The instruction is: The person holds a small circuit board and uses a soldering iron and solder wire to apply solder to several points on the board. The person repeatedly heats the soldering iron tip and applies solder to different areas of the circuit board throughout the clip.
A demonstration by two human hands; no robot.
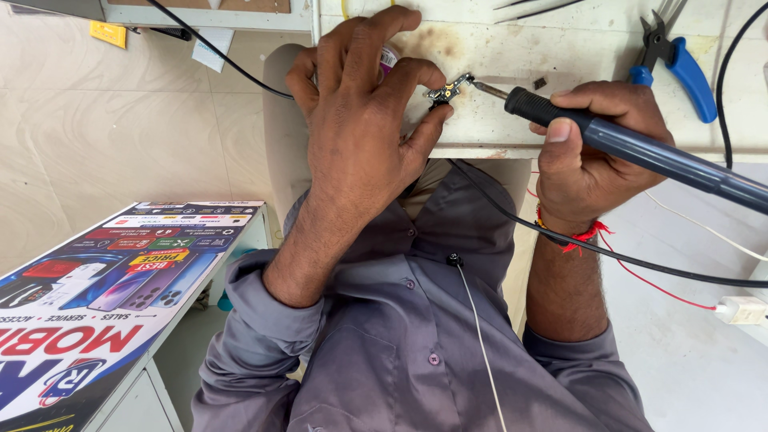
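My left hand (364, 104) pinches a small metal electronic part (448, 88) between thumb and forefinger, at the near edge of a stained white workbench (512, 48). A small purple-and-white container (390, 56) is partly hidden behind its fingers. My right hand (592, 152) grips a blue soldering iron (640, 148) with a black collar. The iron's metal tip (484, 86) touches the small part from the right. A red thread bracelet (572, 236) circles my right wrist.
Blue-handled cutters (676, 64) lie at the bench's far right. A black cable (624, 256) crosses under my right wrist, and a white adapter (744, 308) with thin red wire sits at right. A colourful printed cabinet top (104, 296) stands at lower left. Beige floor tiles lie beyond.
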